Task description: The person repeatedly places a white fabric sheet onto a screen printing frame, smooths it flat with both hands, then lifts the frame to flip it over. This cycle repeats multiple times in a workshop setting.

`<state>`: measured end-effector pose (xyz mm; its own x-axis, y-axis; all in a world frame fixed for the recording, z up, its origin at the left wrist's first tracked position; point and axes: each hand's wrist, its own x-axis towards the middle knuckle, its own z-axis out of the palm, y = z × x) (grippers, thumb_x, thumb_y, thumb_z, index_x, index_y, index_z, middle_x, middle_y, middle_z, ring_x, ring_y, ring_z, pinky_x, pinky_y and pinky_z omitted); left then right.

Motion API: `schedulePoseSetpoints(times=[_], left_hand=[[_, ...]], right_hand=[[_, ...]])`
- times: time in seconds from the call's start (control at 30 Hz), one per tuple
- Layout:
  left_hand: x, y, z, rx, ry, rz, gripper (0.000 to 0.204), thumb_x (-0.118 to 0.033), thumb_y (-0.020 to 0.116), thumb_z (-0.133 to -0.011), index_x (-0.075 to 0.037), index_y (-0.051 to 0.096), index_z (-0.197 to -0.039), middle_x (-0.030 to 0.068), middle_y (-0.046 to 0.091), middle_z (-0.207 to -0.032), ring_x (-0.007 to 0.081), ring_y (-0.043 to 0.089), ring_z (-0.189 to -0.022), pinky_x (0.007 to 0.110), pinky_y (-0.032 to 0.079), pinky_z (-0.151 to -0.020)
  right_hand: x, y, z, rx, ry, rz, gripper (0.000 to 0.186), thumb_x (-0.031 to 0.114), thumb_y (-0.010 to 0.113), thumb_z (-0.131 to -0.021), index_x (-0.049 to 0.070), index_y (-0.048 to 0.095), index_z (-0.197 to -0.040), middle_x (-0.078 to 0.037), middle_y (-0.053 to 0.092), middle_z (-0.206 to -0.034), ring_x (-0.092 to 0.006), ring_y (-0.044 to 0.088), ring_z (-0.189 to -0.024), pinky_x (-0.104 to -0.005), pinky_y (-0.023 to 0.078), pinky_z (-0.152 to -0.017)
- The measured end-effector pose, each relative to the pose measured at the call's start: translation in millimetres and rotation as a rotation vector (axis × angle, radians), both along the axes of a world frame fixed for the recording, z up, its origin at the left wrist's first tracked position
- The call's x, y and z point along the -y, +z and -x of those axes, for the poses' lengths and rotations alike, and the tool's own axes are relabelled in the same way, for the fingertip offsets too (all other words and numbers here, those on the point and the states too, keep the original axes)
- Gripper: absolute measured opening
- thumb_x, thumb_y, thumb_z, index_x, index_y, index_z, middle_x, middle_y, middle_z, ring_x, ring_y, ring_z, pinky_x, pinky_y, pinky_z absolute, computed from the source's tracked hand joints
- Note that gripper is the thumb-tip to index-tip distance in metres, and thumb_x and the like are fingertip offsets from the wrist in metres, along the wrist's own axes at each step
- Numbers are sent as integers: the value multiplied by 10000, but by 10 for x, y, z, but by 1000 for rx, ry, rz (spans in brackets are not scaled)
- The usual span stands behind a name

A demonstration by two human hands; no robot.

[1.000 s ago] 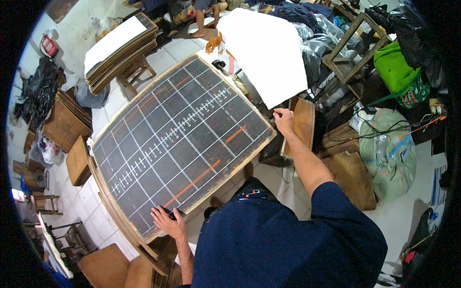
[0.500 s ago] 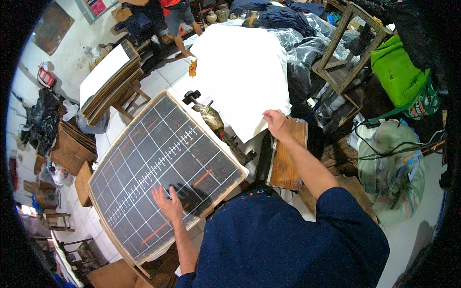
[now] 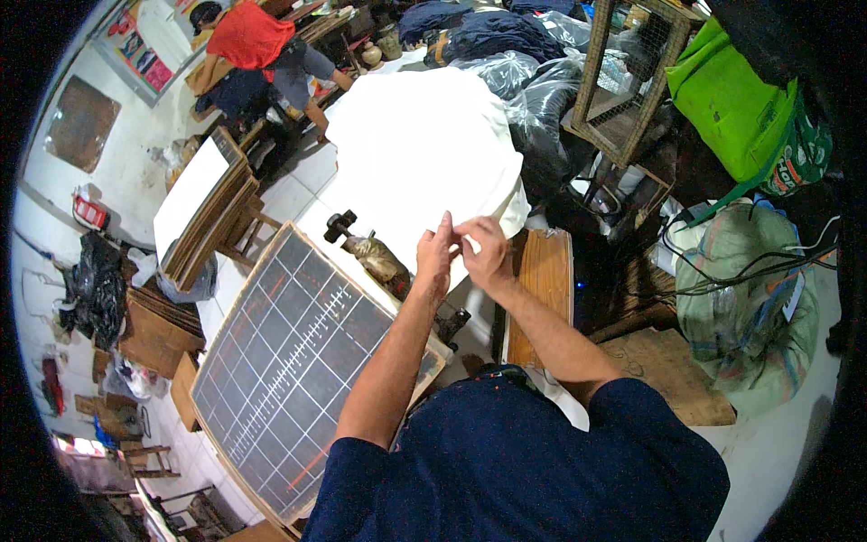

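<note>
A large, overexposed white sheet (image 3: 406,154) lies in front of me, its right edge hanging in soft folds; it looks like cloth. Both hands meet at its near edge. My right hand (image 3: 488,257) is closed, with thumb and fingers pinching the sheet's edge. Close against it, my left hand (image 3: 435,262) also pinches there, though glare hides the exact grip. To the left and nearer me lies a dark board (image 3: 280,361) with a white grid, tick marks and red lines, partly covered by my left forearm.
A metal clamp-like machine part (image 3: 379,260) sits between board and sheet. At right are a wooden bench top (image 3: 539,298), a mesh-fronted frame (image 3: 628,81), a green bag (image 3: 731,108) and a pale sack (image 3: 750,298). Stacked boards (image 3: 212,212) stand left. A person in red (image 3: 248,36) bends at the back.
My left hand has left the gridded board and come up beside my right hand. The right hand has shifted slightly left with the sheet's edge. The view has turned, showing more of the person behind.
</note>
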<state>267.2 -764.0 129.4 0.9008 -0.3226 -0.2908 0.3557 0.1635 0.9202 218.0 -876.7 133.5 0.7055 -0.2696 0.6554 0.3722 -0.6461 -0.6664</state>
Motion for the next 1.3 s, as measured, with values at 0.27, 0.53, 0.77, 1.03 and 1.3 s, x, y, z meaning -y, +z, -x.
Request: schedulePoseSetpoints(times=[0.27, 0.53, 0.77, 1.03, 1.3], left_hand=[[59, 263, 20, 257, 116, 6, 199, -161, 514, -1014, -2, 395, -1031, 141, 587, -897, 263, 701, -773, 358, 600, -635], [-934, 972, -298, 572, 297, -126, 156, -159, 513, -1006, -6, 486, -1001, 111, 629, -857, 229, 692, -714, 359, 615, -655], [-2053, 1552, -477, 532, 929, 92, 315, -321, 526, -1007, -67, 506, -1193, 97, 627, -1051, 193, 655, -881, 303, 599, -736], [-1187, 569, 691, 36, 448, 330, 830, -660, 570, -876, 34, 480, -1323, 201, 576, -1276, 310, 585, -1120, 458, 464, -937], [-2256, 737, 1759, 172, 545, 84, 413, -116, 636, -938, 66, 519, -1290, 141, 621, -1229, 214, 616, -1082, 355, 473, -940]], right_hand=[[596, -424, -752, -464, 484, -1499, 462, 444, 557, -970, 26, 577, -1165, -96, 681, -956, -185, 676, -789, -317, 571, -650], [1623, -239, -2175, 69, 119, -1916, 422, 207, 698, -880, 32, 546, -1233, -93, 626, -1142, -230, 637, -1019, -368, 573, -830], [818, 295, -1424, -4, 807, -1597, 432, 338, 650, -924, 72, 573, -1257, -65, 639, -1188, -189, 614, -1077, -347, 502, -958], [-946, -60, -53, -742, 1097, -1568, 369, 221, 629, -945, 5, 550, -1232, -125, 648, -1147, -238, 646, -1054, -410, 552, -900], [-1386, -259, 74, -686, 1154, -1765, 637, 447, 623, -923, 44, 436, -1380, -119, 565, -1322, -265, 558, -1205, -454, 447, -1037]])
